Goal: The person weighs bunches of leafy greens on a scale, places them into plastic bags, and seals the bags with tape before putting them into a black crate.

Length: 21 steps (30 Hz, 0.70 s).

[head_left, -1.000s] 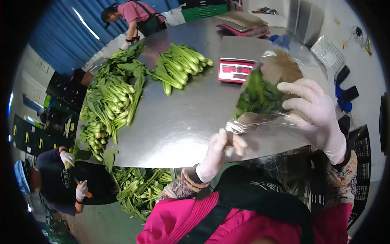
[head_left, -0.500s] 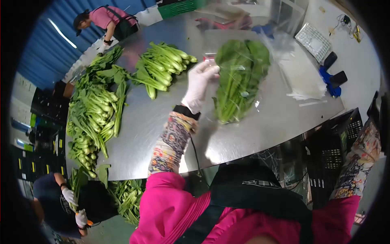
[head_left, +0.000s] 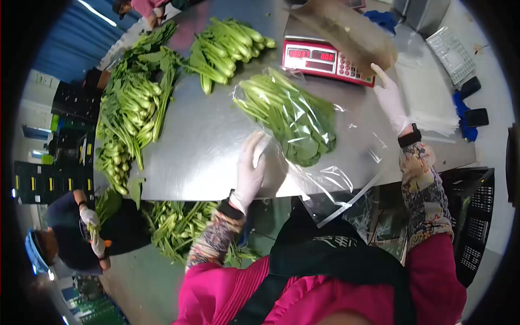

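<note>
A clear plastic bag (head_left: 331, 187) with leafy greens (head_left: 292, 116) inside lies on the metal table, stems toward the upper left and its flat end over the near edge. My left hand (head_left: 251, 172), in a white glove, is at the bag's left side, its fingers curled at the plastic; what they grip is too small to make out. To the right of the bag, my gloved right hand (head_left: 389, 97) has its fingers stretched out, near the corner of the red scale (head_left: 327, 62). A brown, blurred sheet (head_left: 352, 32) covers part of the scale.
Piles of greens lie on the table's left (head_left: 138, 103) and top middle (head_left: 225, 49). Plastic bags (head_left: 425, 92), a white basket (head_left: 452, 54) and a blue item are at right. Two other people stand at left, one holding greens. Black crates are at lower right.
The bagged greens have come down and turned, leaves now toward me. My right hand has come in over the table. The scale now shows, and the view has shifted.
</note>
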Each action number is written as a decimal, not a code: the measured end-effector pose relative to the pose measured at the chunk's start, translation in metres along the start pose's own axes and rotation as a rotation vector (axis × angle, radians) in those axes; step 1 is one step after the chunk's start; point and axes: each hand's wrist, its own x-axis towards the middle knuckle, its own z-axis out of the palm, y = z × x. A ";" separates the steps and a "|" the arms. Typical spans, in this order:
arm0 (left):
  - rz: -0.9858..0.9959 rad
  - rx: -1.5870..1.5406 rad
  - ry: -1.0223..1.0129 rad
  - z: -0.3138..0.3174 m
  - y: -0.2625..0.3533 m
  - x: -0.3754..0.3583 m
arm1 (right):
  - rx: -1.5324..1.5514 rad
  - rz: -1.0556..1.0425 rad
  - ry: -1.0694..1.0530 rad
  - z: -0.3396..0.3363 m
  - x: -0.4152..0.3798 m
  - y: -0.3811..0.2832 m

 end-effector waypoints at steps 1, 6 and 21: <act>-0.217 -0.103 0.208 0.013 -0.005 -0.029 | 0.009 0.014 -0.023 0.003 -0.013 0.001; -0.942 -0.558 -0.132 0.061 0.036 -0.099 | 0.264 0.233 -0.320 -0.026 -0.102 -0.023; -0.915 -0.756 -0.177 0.105 0.065 -0.119 | -0.189 -0.683 -0.797 0.027 -0.244 -0.054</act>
